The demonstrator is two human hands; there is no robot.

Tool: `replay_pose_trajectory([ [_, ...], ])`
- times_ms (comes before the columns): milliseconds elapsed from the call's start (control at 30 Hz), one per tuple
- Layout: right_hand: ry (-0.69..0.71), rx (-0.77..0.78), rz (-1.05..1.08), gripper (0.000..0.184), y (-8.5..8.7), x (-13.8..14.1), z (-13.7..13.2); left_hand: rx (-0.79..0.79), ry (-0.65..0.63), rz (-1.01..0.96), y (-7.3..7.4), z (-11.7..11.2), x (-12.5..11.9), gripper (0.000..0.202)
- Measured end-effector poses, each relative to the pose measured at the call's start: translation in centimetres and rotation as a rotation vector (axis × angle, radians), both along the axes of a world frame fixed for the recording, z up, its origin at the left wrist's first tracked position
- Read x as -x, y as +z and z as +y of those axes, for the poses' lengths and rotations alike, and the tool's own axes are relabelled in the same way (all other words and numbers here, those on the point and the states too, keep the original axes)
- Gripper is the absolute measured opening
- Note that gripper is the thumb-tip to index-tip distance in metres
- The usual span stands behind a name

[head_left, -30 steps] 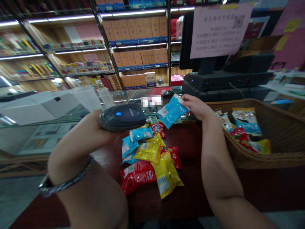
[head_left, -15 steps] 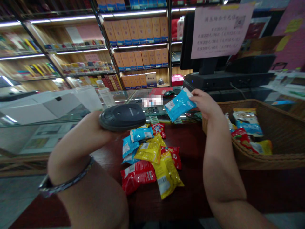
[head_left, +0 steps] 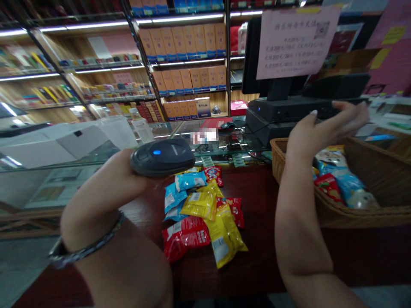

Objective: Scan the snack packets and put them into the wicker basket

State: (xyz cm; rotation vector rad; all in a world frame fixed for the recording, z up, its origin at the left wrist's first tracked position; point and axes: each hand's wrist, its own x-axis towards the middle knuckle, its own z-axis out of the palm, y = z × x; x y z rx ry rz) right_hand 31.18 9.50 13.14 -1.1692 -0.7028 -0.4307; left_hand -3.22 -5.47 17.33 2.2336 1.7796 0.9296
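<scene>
Bright white light is given by the LED strip lights (head_left: 96, 22) along the shelves at the top of the frame, and streaks of glare are thrown across the glass counter top (head_left: 180, 128) near mid-frame. The dark wooden counter (head_left: 257, 256) at lower centre is left dim. The shelf uprights (head_left: 143, 60) are bowed by wide-angle distortion. A pixelated patch (head_left: 204, 136) is seen at centre, the right hand (head_left: 321, 128) is slightly soft, and the fine print on the paper notice (head_left: 293, 42) at upper right is blurred.
</scene>
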Motion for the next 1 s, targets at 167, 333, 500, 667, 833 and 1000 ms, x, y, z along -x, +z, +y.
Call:
replay_pose_trajectory([
  [167,0.647,0.224,-0.196,0.015,-0.6,2.3,2.0,-0.021,-0.001,0.016,0.0,0.0,0.0,0.031],
  [333,1.31,0.898,-0.636,0.018,-3.3,7.3,3.3,-0.001,0.009,0.008,0.0,-0.1,0.2,0.036],
  [500,1.46,1.318,-1.265,0.039,-5.9,13.8,1.6,0.001,0.024,0.001,-0.2,-0.2,0.4,0.034],
  [667,1.328,1.576,-1.493,0.079,-8.6,17.7,0.5,-0.031,0.014,-0.002,-0.2,-0.3,0.3,0.031],
  [833,1.396,1.663,-1.533,0.08,-9.4,17.9,0.9,-0.049,0.022,0.013,-0.2,-0.3,0.4,0.027],
  [1000,1.445,1.527,-1.45,0.064,-7.8,15.8,1.7,-0.047,0.013,0.0,-0.3,-0.2,0.5,0.03],
])
